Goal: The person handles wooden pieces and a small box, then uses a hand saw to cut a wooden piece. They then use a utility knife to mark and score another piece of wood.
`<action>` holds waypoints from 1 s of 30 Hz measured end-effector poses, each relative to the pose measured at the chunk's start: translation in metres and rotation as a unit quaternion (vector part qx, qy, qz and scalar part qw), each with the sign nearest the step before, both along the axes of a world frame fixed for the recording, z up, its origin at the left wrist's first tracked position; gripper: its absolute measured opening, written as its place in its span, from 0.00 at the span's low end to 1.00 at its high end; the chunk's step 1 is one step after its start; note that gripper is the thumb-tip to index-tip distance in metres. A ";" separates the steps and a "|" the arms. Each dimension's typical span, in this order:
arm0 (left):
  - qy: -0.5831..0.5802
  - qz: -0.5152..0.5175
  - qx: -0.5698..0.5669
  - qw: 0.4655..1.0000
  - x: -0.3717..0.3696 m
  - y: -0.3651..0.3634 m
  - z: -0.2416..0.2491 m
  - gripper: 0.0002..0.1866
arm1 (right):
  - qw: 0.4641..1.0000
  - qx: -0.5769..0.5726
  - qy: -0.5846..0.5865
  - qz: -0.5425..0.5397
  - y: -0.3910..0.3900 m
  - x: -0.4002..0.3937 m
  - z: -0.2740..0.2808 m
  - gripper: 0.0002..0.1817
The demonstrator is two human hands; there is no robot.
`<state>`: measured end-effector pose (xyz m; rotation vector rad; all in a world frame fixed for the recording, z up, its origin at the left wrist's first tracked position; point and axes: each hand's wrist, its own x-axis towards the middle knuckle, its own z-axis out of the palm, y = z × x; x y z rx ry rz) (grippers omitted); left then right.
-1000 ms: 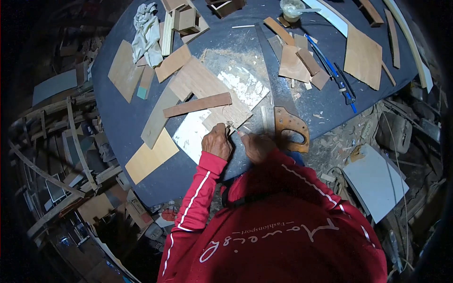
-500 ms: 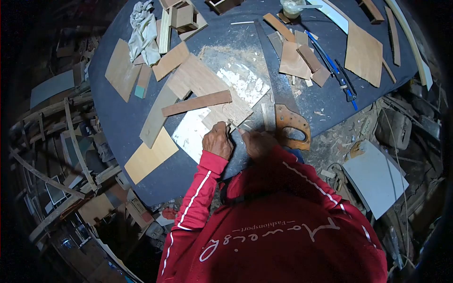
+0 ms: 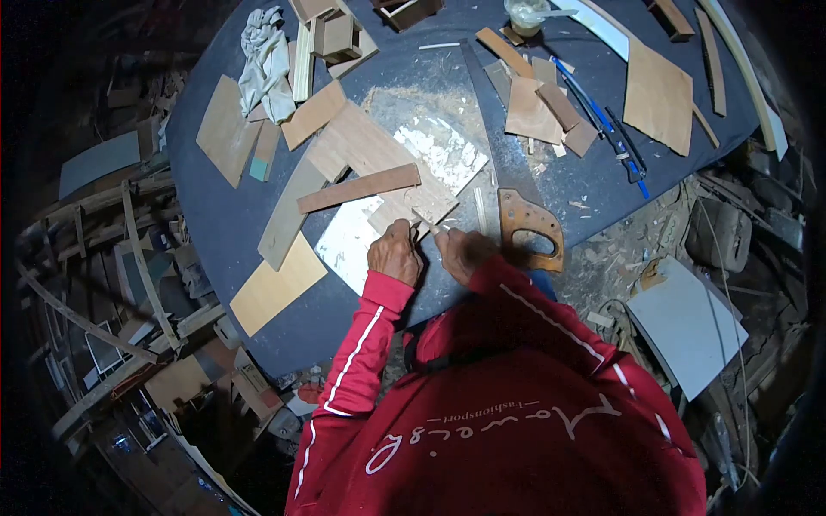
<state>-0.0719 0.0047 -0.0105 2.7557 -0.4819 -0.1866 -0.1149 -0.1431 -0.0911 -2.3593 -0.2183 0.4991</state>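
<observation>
At the near edge of a light wooden board (image 3: 366, 142) both hands are close together. My left hand (image 3: 395, 254) is closed, its fingertips at the board's near corner; what it grips is too small to name. My right hand (image 3: 465, 253) is closed around a thin, light-coloured item whose tip reaches the board; I cannot make out what it is. A narrow brown strip (image 3: 360, 188) lies across the board. Under it is a white-smeared panel (image 3: 340, 249). A handsaw with a wooden handle (image 3: 553, 225) lies just right of my right hand.
The dark table (image 3: 206, 215) also bears a pale cloth (image 3: 265, 64), small wooden boxes (image 3: 338, 37), a tub with a spatula (image 3: 525, 17), blue-handled tools (image 3: 594, 112) and plywood pieces (image 3: 658, 96). A light panel (image 3: 688, 322) lies beyond the table's right edge.
My right hand has shifted slightly left and up, closer to my left hand and over the board's near corner. My left hand stays almost in place.
</observation>
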 end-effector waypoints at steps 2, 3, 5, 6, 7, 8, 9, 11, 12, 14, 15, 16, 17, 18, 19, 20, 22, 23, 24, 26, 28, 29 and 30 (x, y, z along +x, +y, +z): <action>0.017 0.012 0.017 1.000 0.001 0.000 0.002 0.04 | 1.000 -0.004 -0.022 -0.012 0.001 0.000 0.006 0.12; 0.017 0.010 0.019 1.000 0.002 0.001 0.002 0.04 | 1.000 -0.002 -0.023 -0.014 0.000 0.001 0.007 0.12; 0.014 0.012 0.015 1.000 0.001 0.001 0.001 0.03 | 0.995 0.067 0.070 -0.009 -0.012 0.008 0.032 0.22; 0.011 0.011 0.014 1.000 0.003 0.001 0.002 0.03 | 0.995 0.066 0.067 -0.011 -0.011 0.007 0.025 0.22; 0.016 0.008 0.014 1.000 0.004 0.002 0.003 0.03 | 0.993 0.098 0.057 -0.021 -0.009 0.004 0.013 0.20; 0.021 0.007 0.015 1.000 0.006 0.004 0.004 0.02 | 0.990 0.130 0.047 -0.030 -0.010 0.002 0.006 0.18; 0.020 0.007 0.015 1.000 0.009 0.006 0.003 0.02 | 0.990 0.130 0.046 -0.030 -0.011 -0.001 -0.001 0.18; 0.080 0.043 -0.041 0.995 0.021 0.017 0.001 0.05 | 0.984 0.163 -0.008 -0.079 -0.015 -0.006 -0.005 0.16; 0.123 0.047 -0.107 0.985 0.027 0.025 0.001 0.08 | 0.983 0.164 -0.009 -0.077 -0.017 -0.008 -0.005 0.16; 0.189 0.060 -0.152 0.968 0.039 0.036 0.004 0.10 | 0.960 0.266 0.013 -0.080 -0.024 -0.007 0.001 0.15; 0.185 0.060 -0.153 0.969 0.042 0.042 -0.001 0.10 | 0.961 0.266 0.009 -0.078 -0.027 -0.007 0.001 0.15; 0.287 0.104 -0.217 0.927 0.046 0.047 -0.004 0.09 | 0.961 0.269 0.022 -0.057 -0.029 -0.006 0.001 0.15; 0.384 0.145 -0.277 0.868 0.048 0.050 -0.008 0.09 | 0.961 0.271 0.035 -0.036 -0.029 -0.006 0.001 0.15; 0.384 0.145 -0.277 0.869 0.048 0.054 -0.012 0.09 | 0.961 0.271 0.035 -0.036 -0.029 -0.006 0.001 0.15; 0.378 0.132 -0.271 0.875 0.048 0.052 -0.011 0.08 | 0.961 0.270 0.047 -0.033 -0.029 -0.007 0.004 0.13; 0.372 0.119 -0.264 0.882 0.048 0.051 -0.009 0.08 | 0.961 0.268 0.058 -0.030 -0.030 -0.007 0.005 0.12; 0.361 0.115 -0.254 0.890 0.047 0.052 -0.011 0.09 | 0.964 0.261 0.039 -0.024 -0.028 -0.006 0.003 0.13; 0.351 0.112 -0.244 0.897 0.046 0.052 -0.012 0.11 | 0.967 0.254 0.020 -0.018 -0.028 -0.007 0.003 0.13; 0.350 0.112 -0.243 0.897 0.044 0.053 -0.013 0.11 | 0.967 0.255 0.020 -0.018 -0.027 -0.007 0.002 0.13; 0.268 0.069 -0.221 0.935 0.039 0.047 -0.007 0.10 | 0.961 0.254 0.101 -0.032 -0.024 -0.003 0.007 0.16; 0.218 0.052 -0.167 0.960 0.031 0.037 0.005 0.10 | 0.967 0.249 0.046 -0.016 -0.018 -0.005 -0.004 0.16; 0.167 0.034 -0.113 0.979 0.027 0.030 0.010 0.09 | 0.970 0.242 -0.009 -0.001 -0.016 -0.005 -0.006 0.16; 0.167 0.034 -0.111 0.979 0.023 0.025 0.011 0.09 | 0.970 0.243 -0.009 -0.001 -0.014 -0.005 -0.007 0.16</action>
